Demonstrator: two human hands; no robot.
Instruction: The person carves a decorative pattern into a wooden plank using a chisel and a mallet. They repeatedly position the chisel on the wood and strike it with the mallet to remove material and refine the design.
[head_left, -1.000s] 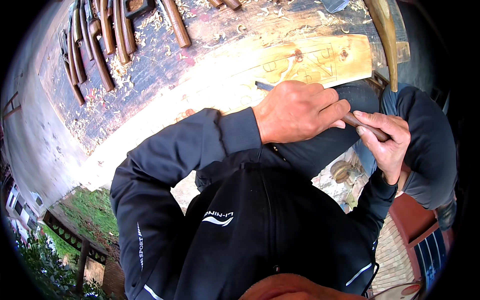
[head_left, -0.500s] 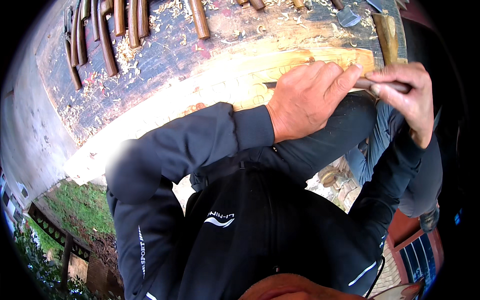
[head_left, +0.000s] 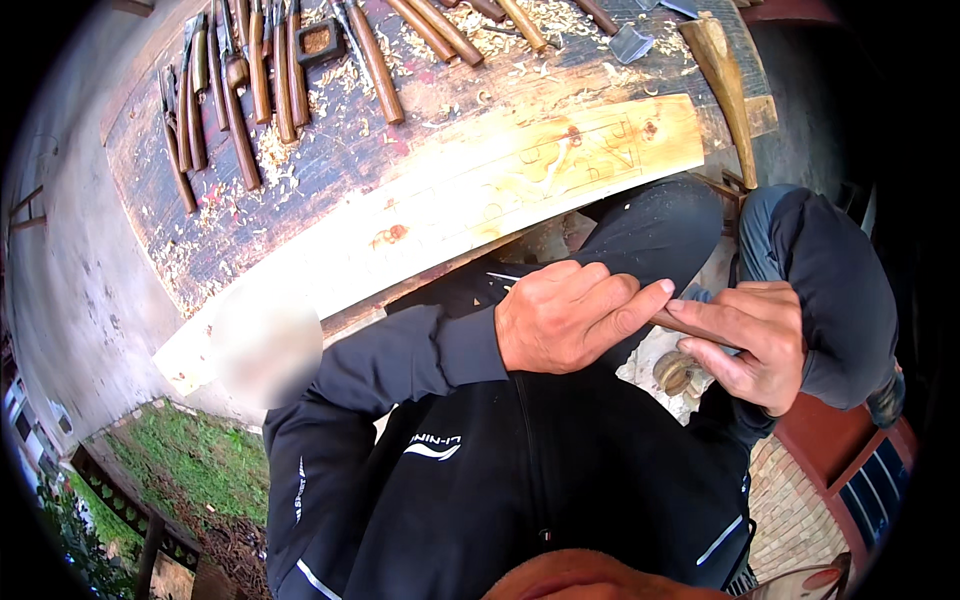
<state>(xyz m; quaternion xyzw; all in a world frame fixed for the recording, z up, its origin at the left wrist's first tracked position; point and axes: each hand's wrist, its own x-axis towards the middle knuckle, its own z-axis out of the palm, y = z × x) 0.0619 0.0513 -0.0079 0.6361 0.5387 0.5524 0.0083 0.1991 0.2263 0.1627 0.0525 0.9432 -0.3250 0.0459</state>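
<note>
My left hand [head_left: 568,317] is closed around a chisel [head_left: 667,318] held over my lap, its thin metal end [head_left: 503,276] poking out to the left past my knuckles. My right hand [head_left: 745,345] grips the wooden handle farther right, thumb underneath. Just beyond my hands a long pale wooden board [head_left: 464,203] lies along the bench edge, with pencilled or cut outlines and dark knots on its right part. How much of the chisel's blade is covered by my left hand I cannot tell.
The scarred bench [head_left: 160,205] carries several wooden-handled tools [head_left: 243,150], a dark square object [head_left: 320,42], shavings, a hatchet-like blade [head_left: 631,43] and a long wooden mallet or stick [head_left: 734,98] at right. My dark-trousered legs [head_left: 660,227] are below; grass [head_left: 190,460] shows lower left.
Both hands, still on the chisel, rose to the right and have since come down off the board toward my lap, uncovering the board's marked surface. The view has shifted, showing more tools.
</note>
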